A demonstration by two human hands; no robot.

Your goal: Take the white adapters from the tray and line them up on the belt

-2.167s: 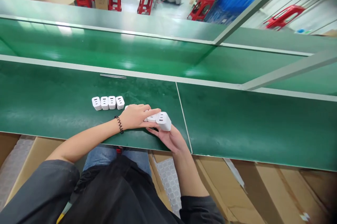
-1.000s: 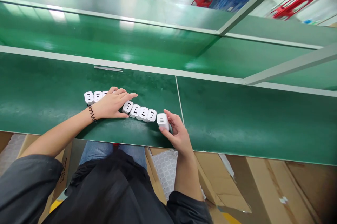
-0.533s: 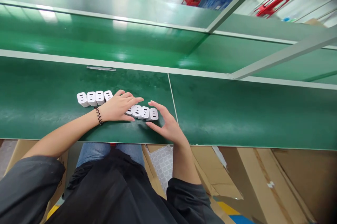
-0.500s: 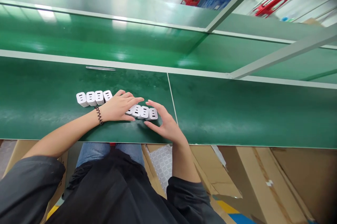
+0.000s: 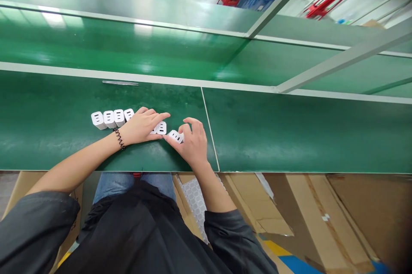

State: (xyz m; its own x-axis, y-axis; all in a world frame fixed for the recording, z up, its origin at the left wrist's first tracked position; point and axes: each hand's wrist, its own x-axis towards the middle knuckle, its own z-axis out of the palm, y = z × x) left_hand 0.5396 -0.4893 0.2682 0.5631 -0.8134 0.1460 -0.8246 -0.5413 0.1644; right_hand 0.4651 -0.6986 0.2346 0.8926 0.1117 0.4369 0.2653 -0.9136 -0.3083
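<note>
White USB charger blocks stand in a row on the green worktop, ports facing up. At the left end, several chargers show side by side. My left hand lies across the middle of the row, fingers stretched out and thumb along the near side, hiding the blocks beneath. Past its fingers, another charger is visible. My right hand pinches a tilted charger between thumb and curled fingers, slightly apart from the row. A dark coiled band circles my left wrist.
Metal tweezers lie behind the row, near the pale rail. A white seam crosses the worktop to the right. Slanted metal posts rise at the right. Cardboard lies below the front edge.
My right hand has closed on the charger at the row's right end, tilting it and parting it from the others. My left hand stays over the row. The view has shifted slightly.
</note>
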